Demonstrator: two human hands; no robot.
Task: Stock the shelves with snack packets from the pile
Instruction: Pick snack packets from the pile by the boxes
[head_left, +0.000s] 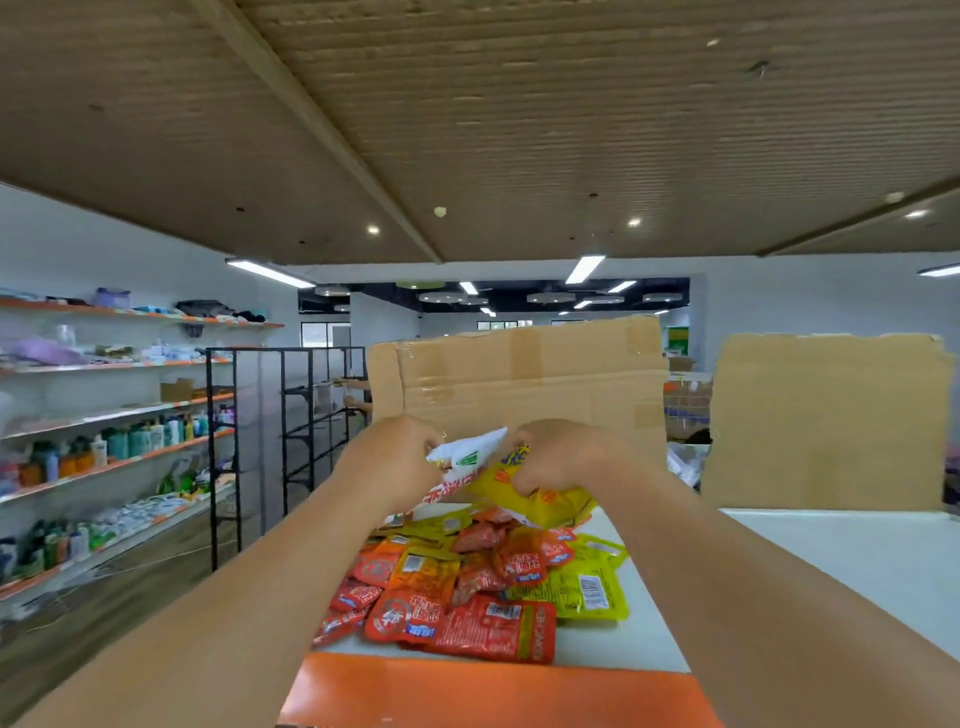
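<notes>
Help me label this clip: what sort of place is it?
Likely a small shop: wall shelves stocked with bottles, black metal racks, and a pile of snack packets.

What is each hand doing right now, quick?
Left hand: grips a white snack packet.
Right hand: grips a yellow snack packet.

White shelf top (857, 561) is carrying snack packet pile (467, 597) below left hand (400, 457) and right hand (561, 457), cardboard sheet (826, 421) standing beyond.
</notes>
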